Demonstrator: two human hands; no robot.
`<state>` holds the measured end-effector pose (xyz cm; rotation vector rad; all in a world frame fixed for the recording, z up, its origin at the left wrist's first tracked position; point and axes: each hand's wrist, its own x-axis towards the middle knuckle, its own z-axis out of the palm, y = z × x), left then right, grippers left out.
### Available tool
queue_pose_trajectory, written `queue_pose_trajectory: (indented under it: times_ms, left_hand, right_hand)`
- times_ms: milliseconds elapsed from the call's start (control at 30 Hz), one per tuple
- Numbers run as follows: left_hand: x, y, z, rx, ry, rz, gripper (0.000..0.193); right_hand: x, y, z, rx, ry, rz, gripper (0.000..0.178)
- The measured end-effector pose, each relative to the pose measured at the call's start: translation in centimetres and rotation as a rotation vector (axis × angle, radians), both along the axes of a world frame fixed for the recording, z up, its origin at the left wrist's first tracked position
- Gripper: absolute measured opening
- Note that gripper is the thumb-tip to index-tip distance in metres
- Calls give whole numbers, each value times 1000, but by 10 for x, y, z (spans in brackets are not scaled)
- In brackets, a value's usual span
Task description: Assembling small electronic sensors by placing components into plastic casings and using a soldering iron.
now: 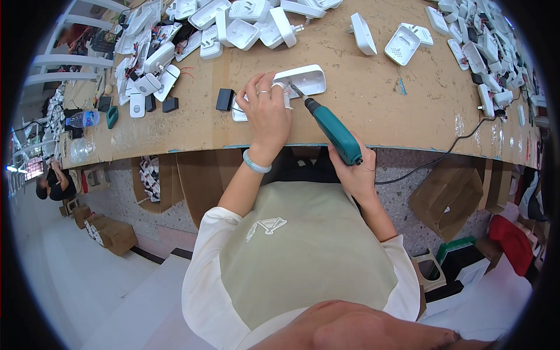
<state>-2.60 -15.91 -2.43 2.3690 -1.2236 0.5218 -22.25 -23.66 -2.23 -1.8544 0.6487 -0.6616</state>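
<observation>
My left hand point(267, 114) presses down on a white plastic adapter housing point(303, 79) lying on the cardboard-covered workbench point(361, 111). My right hand point(353, 172) grips a teal electric screwdriver point(333, 132) by its body. The screwdriver's bit points up-left and its tip meets the housing right beside my left fingers. A black cord point(443, 154) runs from the tool off to the right. A small black block point(224, 99) lies just left of my left hand.
Several white housings point(245, 26) are heaped at the back left, more at the right edge point(484, 58). Black parts point(170, 104) and a water bottle point(81, 119) sit at left. Cardboard boxes point(446, 195) stand under the bench. Another person point(55, 181) crouches at far left.
</observation>
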Motion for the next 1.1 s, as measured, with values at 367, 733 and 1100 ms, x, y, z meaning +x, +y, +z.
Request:
queue_pose_trajectory:
  times_ms: [367, 733, 1100]
  left_hand:
    - [2, 0, -1, 23, -37, -4, 12]
    - [2, -1, 0, 27, -33, 0, 10]
    - [2, 0, 2, 12, -15, -9, 12]
  right_hand:
    - [2, 1, 0, 31, -10, -9, 22]
    - [2, 1, 4, 20, 43, 2, 18]
    - [1, 3, 8, 20, 45, -4, 19]
